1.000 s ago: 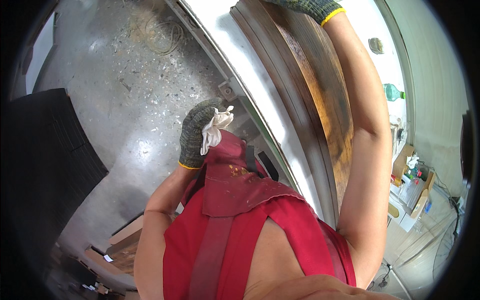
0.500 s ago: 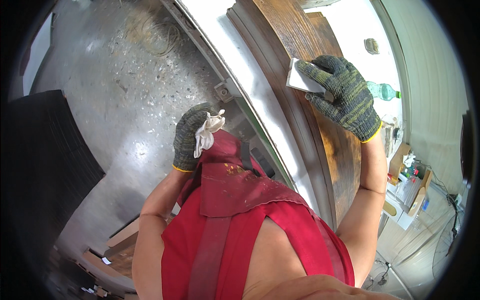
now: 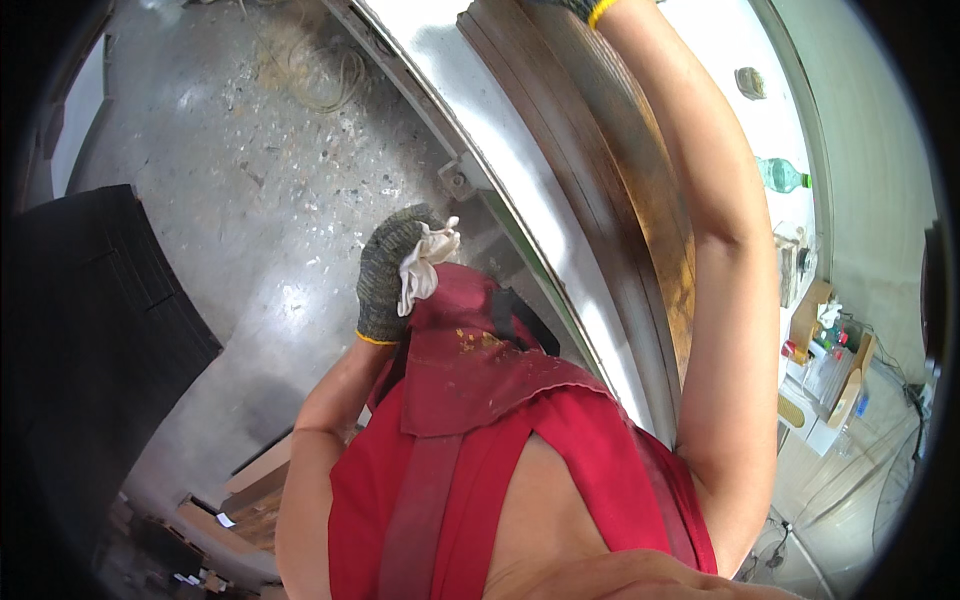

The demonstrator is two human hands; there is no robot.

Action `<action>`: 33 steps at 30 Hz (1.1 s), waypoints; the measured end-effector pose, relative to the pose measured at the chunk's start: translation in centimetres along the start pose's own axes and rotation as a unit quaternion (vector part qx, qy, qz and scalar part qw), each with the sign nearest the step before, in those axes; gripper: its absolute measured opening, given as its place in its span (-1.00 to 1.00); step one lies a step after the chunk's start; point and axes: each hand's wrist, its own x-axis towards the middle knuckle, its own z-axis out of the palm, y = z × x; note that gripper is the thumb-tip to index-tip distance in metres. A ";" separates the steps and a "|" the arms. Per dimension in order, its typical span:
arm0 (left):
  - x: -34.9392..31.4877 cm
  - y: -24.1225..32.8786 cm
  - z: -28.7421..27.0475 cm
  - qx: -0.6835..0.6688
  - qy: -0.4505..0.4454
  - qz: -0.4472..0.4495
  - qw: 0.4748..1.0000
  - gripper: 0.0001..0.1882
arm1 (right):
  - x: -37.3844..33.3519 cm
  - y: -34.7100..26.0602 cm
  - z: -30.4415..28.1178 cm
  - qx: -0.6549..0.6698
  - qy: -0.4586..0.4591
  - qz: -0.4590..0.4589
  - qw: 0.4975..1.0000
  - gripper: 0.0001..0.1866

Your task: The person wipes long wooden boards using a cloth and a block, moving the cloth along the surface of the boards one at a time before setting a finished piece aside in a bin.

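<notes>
In a dark grey-green knit glove with a yellow cuff, my left hand (image 3: pixel 388 278) is closed around a crumpled white cloth (image 3: pixel 424 266), beside the dark red apron (image 3: pixel 465 385) I wear. My right arm stretches far forward over stacked brown wooden boards (image 3: pixel 655 205). Only the wrist edge of my gloved right hand (image 3: pixel 572 8) shows at the top rim; its fingers and anything in them are out of the picture. The boards lie lengthwise on a white bench top (image 3: pixel 500 140), and the upper one has a dark, mottled grain.
On the bench's far side stand a green plastic bottle (image 3: pixel 782 175) and a small roll-like item (image 3: pixel 750 83). Past them, a box of small bottles and bits (image 3: pixel 825 350) sits at the right. A black-covered block (image 3: pixel 100 320) stands at the left, on a speckled grey floor (image 3: pixel 270 150).
My right hand has moved forward along the boards to the top rim, taking the white block it held out of sight. My left hand still grips the cloth, almost in the same place.
</notes>
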 end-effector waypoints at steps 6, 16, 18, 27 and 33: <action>0.7 0.6 -0.4 -0.045 -0.007 -0.110 0.993 -0.59 | -6.7 0.1 -2.5 0.048 -0.026 0.048 0.997 -0.44; 0.0 3.7 4.4 0.221 -0.010 -0.014 0.975 -0.70 | -35.0 -4.5 -1.9 0.070 -0.022 0.103 0.992 -0.39; -0.3 4.2 5.0 0.122 0.000 -0.120 0.985 -0.70 | -38.7 -6.1 -2.5 0.070 -0.044 0.150 0.985 -0.40; -1.3 1.7 5.5 0.126 -0.229 -0.033 0.965 -0.58 | -41.4 -9.6 -2.4 0.055 0.030 0.196 0.979 -0.41; -1.7 0.4 5.0 0.018 -0.219 -0.110 0.969 -0.59 | -29.5 -7.9 1.4 0.014 0.135 0.123 0.983 -0.46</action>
